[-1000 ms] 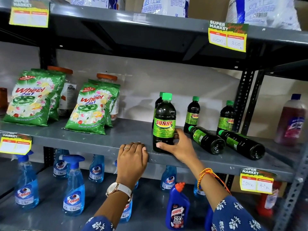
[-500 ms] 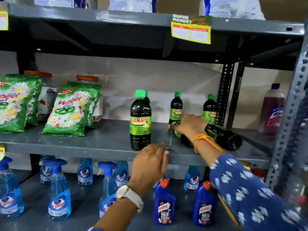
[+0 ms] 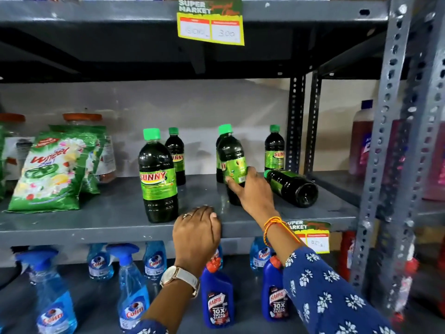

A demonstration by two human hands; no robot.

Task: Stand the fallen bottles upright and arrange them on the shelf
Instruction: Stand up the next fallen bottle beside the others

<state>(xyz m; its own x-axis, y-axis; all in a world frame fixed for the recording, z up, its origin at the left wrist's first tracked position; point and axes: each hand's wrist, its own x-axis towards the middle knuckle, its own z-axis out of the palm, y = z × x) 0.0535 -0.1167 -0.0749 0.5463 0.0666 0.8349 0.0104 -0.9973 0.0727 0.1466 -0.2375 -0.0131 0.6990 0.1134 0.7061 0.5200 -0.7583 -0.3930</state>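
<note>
On the grey middle shelf (image 3: 96,213) stand dark Sunny bottles with green caps. My right hand (image 3: 250,194) grips one bottle (image 3: 232,155) around its lower half; it is nearly upright, tilted slightly. Right of it another Sunny bottle (image 3: 292,188) lies on its side, base toward me. An upright bottle (image 3: 157,175) stands near the front edge, and three more stand behind: one (image 3: 177,155), one partly hidden behind the held bottle, one (image 3: 274,150) at the far right. My left hand (image 3: 196,233) rests on the shelf's front edge, fingers curled over it.
Green Wheel detergent bags (image 3: 50,172) and orange-lidded jars fill the shelf's left part. Below are blue Colin spray bottles (image 3: 131,285) and Harpic bottles (image 3: 218,300). A perforated steel upright (image 3: 385,141) stands close on the right, with a pink bottle (image 3: 361,136) beyond it.
My right hand left the front bottle, took a fallen bottle and raised it nearly upright. My left hand slid right along the shelf edge. The view shifted right.
</note>
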